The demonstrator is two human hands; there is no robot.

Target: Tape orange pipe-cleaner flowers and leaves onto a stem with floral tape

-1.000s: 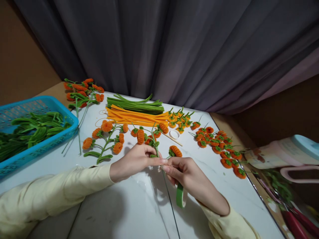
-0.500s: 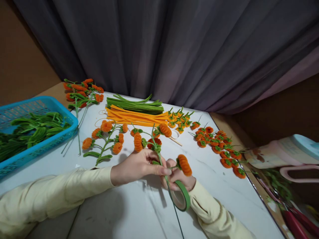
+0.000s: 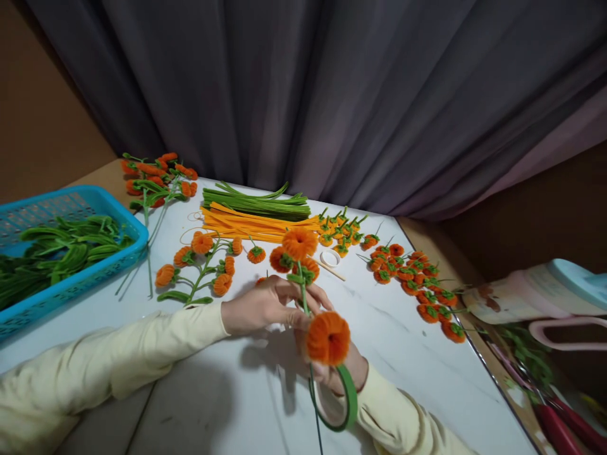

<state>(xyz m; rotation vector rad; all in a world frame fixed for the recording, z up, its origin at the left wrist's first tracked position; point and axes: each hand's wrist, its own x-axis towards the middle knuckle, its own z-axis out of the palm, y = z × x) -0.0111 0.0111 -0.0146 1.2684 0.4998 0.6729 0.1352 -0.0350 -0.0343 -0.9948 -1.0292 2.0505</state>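
Head view: left hand (image 3: 265, 308) grips stem (image 3: 304, 294), right hand (image 3: 328, 377) tape (image 3: 351, 399) (tabletop (image 3: 398, 335) stretches to right edge (image 3: 497, 387))

left hand (image 3: 270, 308): grips orange-flowered stem (image 3: 304, 296); right hand (image 3: 328, 375): holds green tape roll (image 3: 351, 398); blue basket (image 3: 141, 232): green leaves (image 3: 85, 246)

I have both forearms (image 3: 156, 344) angled inward — left hand (image 3: 279, 306) with fingers bent in a grip, right hand (image 3: 331, 375) close beside it, partly hidden.
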